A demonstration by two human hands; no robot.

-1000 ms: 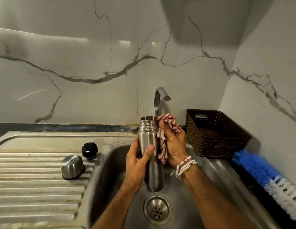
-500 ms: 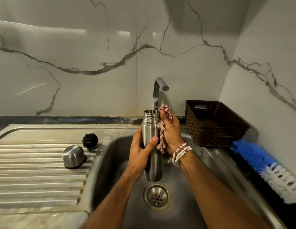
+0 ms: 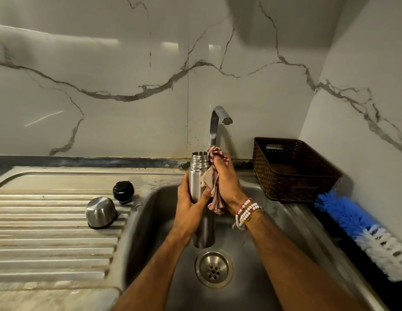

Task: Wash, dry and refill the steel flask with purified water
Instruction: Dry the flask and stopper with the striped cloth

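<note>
Drying step: left hand (image 3: pixel 191 207) wrapped round the tall open-mouthed steel flask (image 3: pixel 199 176), right hand (image 3: pixel 224 182) clenched on the red-checked cloth (image 3: pixel 214 189) against its neck. Next, judged: finish the wipe, then refill with purified water.

Steel flask (image 3: pixel 200 176) upright over sink, uncapped, threaded neck; steel cup (image 3: pixel 101 212) inverted on drainboard.

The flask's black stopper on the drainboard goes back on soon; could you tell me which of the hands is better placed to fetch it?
Left, probably. The black stopper lies on the left hand's side; the right hand holds the cloth.
</note>
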